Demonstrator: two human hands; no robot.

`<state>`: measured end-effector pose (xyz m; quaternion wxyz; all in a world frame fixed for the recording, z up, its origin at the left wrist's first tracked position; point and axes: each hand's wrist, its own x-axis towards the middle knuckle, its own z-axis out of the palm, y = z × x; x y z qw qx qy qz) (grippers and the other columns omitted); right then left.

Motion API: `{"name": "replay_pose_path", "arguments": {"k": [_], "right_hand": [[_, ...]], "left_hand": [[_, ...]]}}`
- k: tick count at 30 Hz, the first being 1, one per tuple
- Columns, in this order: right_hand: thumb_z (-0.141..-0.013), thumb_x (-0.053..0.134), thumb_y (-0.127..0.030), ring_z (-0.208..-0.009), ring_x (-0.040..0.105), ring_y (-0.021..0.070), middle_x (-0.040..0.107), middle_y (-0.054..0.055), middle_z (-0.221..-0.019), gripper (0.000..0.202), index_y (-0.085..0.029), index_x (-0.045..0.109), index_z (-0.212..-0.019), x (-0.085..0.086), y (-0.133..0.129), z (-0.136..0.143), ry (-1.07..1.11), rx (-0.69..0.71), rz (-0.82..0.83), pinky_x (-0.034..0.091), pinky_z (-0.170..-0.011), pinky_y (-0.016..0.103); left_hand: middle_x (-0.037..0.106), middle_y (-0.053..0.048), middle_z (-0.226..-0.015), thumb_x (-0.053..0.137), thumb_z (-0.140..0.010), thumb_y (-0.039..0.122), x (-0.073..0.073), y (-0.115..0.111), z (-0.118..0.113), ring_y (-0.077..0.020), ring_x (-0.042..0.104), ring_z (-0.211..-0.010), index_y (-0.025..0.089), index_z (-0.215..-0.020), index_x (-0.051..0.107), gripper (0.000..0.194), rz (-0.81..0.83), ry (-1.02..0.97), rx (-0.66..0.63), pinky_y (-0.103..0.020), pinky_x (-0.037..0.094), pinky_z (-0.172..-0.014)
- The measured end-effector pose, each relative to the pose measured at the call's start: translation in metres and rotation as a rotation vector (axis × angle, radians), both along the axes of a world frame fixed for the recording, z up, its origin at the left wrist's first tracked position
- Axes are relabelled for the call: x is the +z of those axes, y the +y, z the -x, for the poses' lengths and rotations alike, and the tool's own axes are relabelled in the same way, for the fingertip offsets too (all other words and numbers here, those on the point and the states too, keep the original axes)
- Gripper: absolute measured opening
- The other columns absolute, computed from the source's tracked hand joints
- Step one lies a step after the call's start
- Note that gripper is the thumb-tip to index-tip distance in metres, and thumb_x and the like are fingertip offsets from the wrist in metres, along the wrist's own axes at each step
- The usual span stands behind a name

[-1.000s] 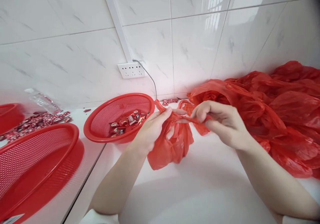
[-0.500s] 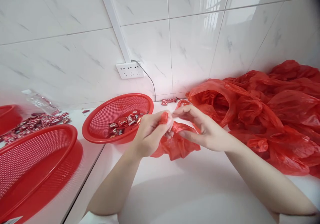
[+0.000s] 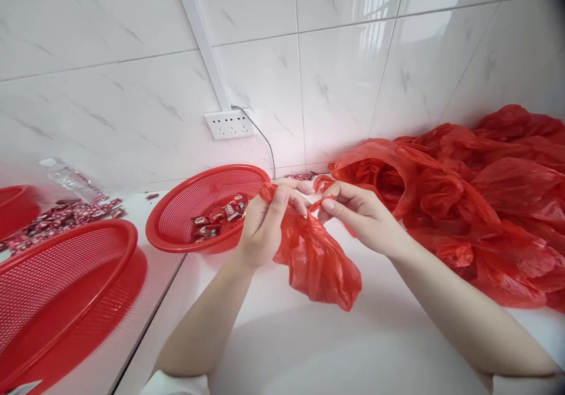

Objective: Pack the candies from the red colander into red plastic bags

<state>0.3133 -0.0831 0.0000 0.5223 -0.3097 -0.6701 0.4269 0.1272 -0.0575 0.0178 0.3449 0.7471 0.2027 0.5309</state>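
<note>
Between my hands hangs a small red plastic bag (image 3: 324,265), its gathered neck up and its crumpled body low over the white tabletop. My left hand (image 3: 265,224) is closed on one end of the bag's top, with a red tuft sticking out above the thumb. Thumb and fingertips of my right hand (image 3: 362,215) pinch a twisted strip of the same bag. Behind my left hand stands a red mesh basket (image 3: 176,192), with small wrapped candies (image 3: 223,213) inside. What the bag contains, if anything, I cannot make out.
Crumpled red plastic bags (image 3: 477,201) are heaped along the right. A large red basket (image 3: 66,289) stands at the left, near a clear plastic bottle (image 3: 77,180) and a pile of red packets (image 3: 70,215). A power socket (image 3: 229,124) with a cable is on the tiled wall.
My right hand has closed on a strip of the bag, and my hands have pulled slightly apart. The bag's body now hangs lower and further right.
</note>
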Motion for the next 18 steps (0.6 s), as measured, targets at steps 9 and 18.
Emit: {"name": "replay_pose_path", "arguments": {"k": [9,18], "right_hand": [[-0.093,0.053,-0.042,-0.056,0.044,0.0116,0.049,-0.001,-0.061,0.038,-0.019,0.050,-0.063,0.022,-0.010,-0.032,-0.384,-0.393,-0.216,0.035,-0.052,0.026],[-0.094,0.050,-0.044,-0.055,0.041,0.0131,0.045,-0.001,-0.060,0.036,-0.021,0.049,-0.065,0.028,-0.003,-0.065,-0.469,-0.742,-0.309,0.031,-0.052,0.028]], "left_hand": [[0.051,-0.004,-0.061,0.044,-0.094,0.048,0.017,0.010,0.026,-0.0208,0.062,-0.081,0.021,-0.053,0.039,0.049,0.077,0.071,0.167,-0.034,0.049,-0.074],[0.059,-0.005,-0.069,0.043,-0.092,0.047,0.026,0.031,0.046,-0.0225,0.062,-0.089,0.021,-0.053,0.040,0.047,0.172,0.213,0.296,-0.035,0.049,-0.083]]}}
